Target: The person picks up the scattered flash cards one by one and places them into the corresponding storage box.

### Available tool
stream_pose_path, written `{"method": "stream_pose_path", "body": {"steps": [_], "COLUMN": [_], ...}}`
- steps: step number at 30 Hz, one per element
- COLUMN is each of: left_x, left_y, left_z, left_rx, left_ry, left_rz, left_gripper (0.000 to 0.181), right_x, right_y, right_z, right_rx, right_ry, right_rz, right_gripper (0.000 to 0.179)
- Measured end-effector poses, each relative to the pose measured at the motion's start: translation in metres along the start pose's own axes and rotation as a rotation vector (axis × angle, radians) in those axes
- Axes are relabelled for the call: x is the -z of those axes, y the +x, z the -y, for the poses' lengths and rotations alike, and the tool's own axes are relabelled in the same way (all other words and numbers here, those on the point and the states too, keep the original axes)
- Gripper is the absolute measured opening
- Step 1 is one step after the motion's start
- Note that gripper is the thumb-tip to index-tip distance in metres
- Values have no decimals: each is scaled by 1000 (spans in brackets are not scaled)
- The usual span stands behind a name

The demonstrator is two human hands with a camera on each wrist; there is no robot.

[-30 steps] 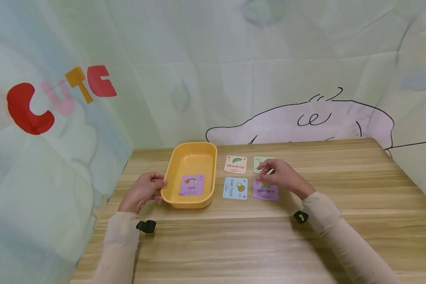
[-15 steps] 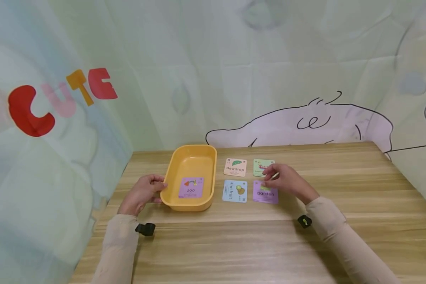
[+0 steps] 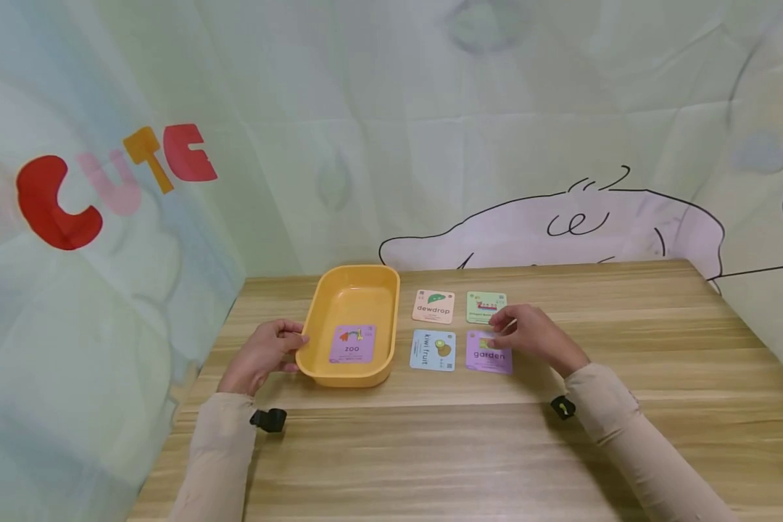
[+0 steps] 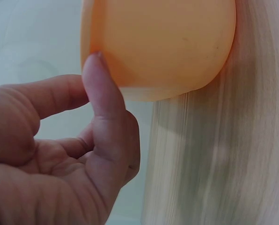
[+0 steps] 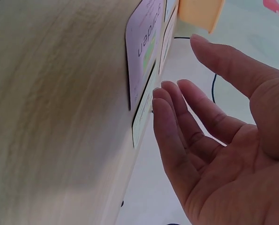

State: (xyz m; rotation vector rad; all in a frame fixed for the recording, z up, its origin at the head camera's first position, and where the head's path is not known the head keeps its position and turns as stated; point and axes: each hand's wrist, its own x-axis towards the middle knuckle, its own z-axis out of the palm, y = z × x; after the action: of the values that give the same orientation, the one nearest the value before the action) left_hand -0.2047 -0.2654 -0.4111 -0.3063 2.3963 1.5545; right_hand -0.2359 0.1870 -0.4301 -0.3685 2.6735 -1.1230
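My left hand (image 3: 267, 353) pinches the left rim of a yellow plastic tray (image 3: 359, 283) between thumb and index finger, as the left wrist view also shows. A purple "zoo" card (image 3: 352, 344) lies inside the tray. To its right, a pink "dewdrop" card (image 3: 433, 307), a green card (image 3: 486, 301), a blue "kiwi fruit" card (image 3: 433, 350) and a purple "garden" card (image 3: 488, 360) lie in two rows. My right hand (image 3: 535, 336) hovers over the right-hand cards, fingers loosely bent and holding nothing. In the right wrist view a gap shows between its thumb and fingertips.
The cards and tray sit on a wood-grain table (image 3: 417, 449). A printed fabric backdrop (image 3: 333, 145) hangs behind and to the left, close to the table edges. A black wrist camera (image 3: 269, 420) is on the left wrist and another (image 3: 563, 407) on the right.
My right hand has drawn slightly right and towards me, uncovering more of the green card. The left hand keeps its pinch on the tray, and the cards have not moved.
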Motion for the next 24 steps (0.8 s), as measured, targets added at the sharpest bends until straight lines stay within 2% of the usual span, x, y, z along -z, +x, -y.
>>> {"method": "stream_pose_path", "body": {"steps": [12,24], "left_x": [1,2], "left_y": [1,1], "left_z": [0,1], "left_rx": [3,13], "left_ry": [13,25], "left_rz": [10,4], "left_gripper": [38,36], "right_x": [-2,-5], "right_y": [-2,-3], "right_z": [-2,-7], "right_rx": [-24,23], "right_ry": [-33,-97], "right_rz": [6,1], "right_gripper": [39,41]}}
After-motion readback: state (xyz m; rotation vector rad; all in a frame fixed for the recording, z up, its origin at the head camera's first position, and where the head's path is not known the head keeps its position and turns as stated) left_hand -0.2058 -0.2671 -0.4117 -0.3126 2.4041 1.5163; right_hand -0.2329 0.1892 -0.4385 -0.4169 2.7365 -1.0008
